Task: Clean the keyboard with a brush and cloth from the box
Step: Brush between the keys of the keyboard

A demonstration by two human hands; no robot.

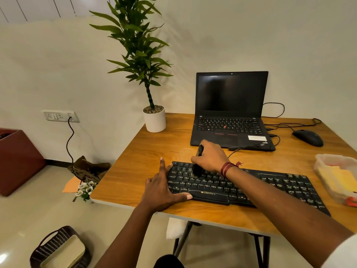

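Note:
A black keyboard (270, 188) lies along the front of the wooden table (146, 149). My right hand (211, 156) grips a black brush (197, 169) whose bristles touch the keys at the keyboard's upper left. My left hand (164, 187) rests flat at the keyboard's left end, fingers straight, thumb along its front edge. A clear plastic box (320, 163) at the right table edge holds a yellow cloth (338, 179).
An open black laptop (230, 111) stands behind the keyboard, with cables and a black mouse (308, 137) to its right. A potted plant (154, 120) sits at the table's far left corner. On the floor are a woven basket (59, 248), flowers and a red-brown box (18, 161).

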